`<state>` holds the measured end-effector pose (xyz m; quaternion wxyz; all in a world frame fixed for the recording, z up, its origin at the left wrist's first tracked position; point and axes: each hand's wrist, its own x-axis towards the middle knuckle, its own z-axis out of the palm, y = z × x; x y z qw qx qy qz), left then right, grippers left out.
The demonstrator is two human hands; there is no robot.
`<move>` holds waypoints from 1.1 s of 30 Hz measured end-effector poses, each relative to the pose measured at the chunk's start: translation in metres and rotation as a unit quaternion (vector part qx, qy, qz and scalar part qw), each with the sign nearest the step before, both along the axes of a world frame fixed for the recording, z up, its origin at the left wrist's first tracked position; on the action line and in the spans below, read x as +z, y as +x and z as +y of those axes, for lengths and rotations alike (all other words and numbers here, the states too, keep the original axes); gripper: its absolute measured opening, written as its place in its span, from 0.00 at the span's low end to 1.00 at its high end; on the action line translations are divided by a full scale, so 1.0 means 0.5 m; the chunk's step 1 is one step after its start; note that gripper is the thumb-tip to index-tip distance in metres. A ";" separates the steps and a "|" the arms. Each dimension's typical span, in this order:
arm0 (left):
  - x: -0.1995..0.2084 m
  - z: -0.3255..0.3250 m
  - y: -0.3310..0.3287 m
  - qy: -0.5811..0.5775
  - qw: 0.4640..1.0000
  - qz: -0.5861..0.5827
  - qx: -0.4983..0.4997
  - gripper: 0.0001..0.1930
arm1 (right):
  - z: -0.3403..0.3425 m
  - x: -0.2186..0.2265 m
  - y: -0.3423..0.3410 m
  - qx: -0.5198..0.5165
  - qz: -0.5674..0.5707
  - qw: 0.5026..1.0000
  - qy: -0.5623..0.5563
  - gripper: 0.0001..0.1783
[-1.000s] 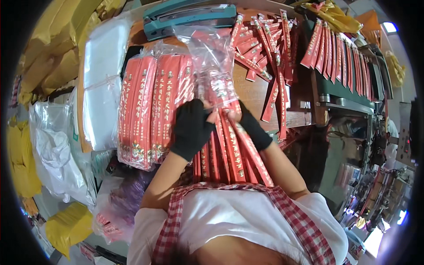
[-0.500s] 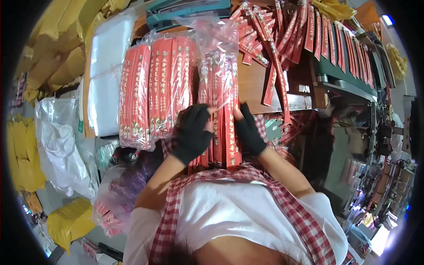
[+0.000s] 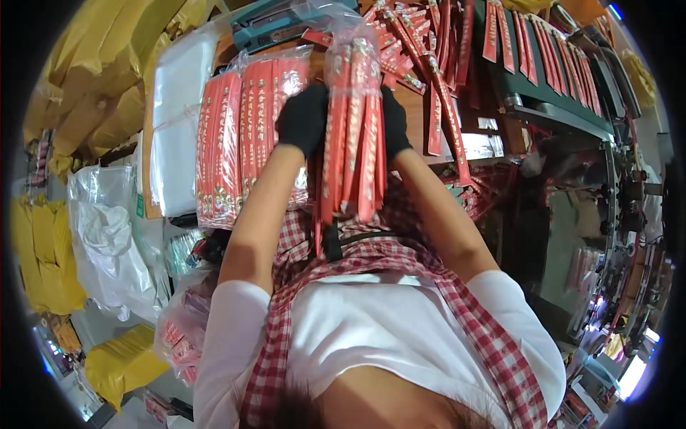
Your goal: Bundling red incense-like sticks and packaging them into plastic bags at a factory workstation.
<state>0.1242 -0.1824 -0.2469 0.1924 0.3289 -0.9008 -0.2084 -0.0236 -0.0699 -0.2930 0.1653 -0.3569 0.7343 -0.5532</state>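
Head view: bundle of slim, flat red paper packets (image 3: 352,154), lower moments ago, now raised to upper centre, clasped between black-gloved left hand (image 3: 305,121) and black-gloved right hand (image 3: 395,123) (fingertips hidden). Clear plastic sleeve (image 3: 355,82) covers upper end; packets only partly enclosed.

A wooden tabletop (image 3: 417,118) is carrying a crowded spread
At its left side, a stack of clear plastic sleeves (image 3: 176,136) is lying flat; just beside it, two clear-wrapped bundles of red packets (image 3: 216,150) are lying side by side, lengths nearly parallel; farther back, a teal tool (image 3: 275,25) is resting; toward the right, loose red strips (image 3: 411,50) are lying crisscrossed in a heap, one reaching past the near edge; beyond, a green belt (image 3: 543,107) is carrying a row of slim red packets (image 3: 561,53)
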 end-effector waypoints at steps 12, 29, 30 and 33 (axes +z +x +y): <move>0.040 0.202 0.136 0.206 0.954 0.201 0.084 0.12 | 0.180 0.034 -0.005 0.110 0.229 0.967 0.010 0.20; -0.132 0.340 -0.385 0.101 0.852 0.140 -0.495 0.23 | 0.308 0.034 0.153 0.237 0.122 0.954 0.136 0.36; -0.099 0.347 -0.399 0.119 0.844 0.166 -0.496 0.23 | 0.292 0.048 0.145 0.253 0.050 0.957 0.134 0.34; -0.044 0.288 -0.336 0.182 0.853 0.217 -0.438 0.24 | 0.290 0.048 0.155 0.130 0.040 0.985 0.104 0.28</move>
